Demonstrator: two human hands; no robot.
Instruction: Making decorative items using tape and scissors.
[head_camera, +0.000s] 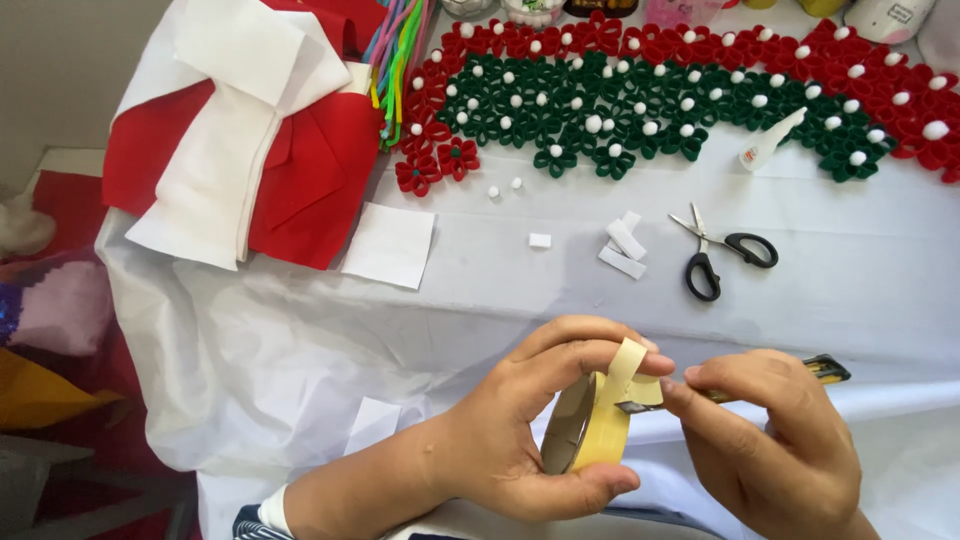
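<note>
So the left hand (540, 420) is gripping a roll of pale yellow tape (592, 425) around its rim, thumb on top and fingers curled under. The right hand (775, 440) is pinching the loose end of the tape just right of the roll, while also holding a small cutter (825, 370) with a yellow and black handle. Beyond the roll, further up the white tablecloth (850, 270), black-handled scissors (722, 255) are lying well apart, next to a few small white strips (624, 247). Further back, red and green felt flowers (640, 95) are sitting in rows, with a glue bottle (770, 140) lying on them. Red and white felt sheets (250, 140) are piling up far left of the roll. Nothing's blocking the hands
</note>
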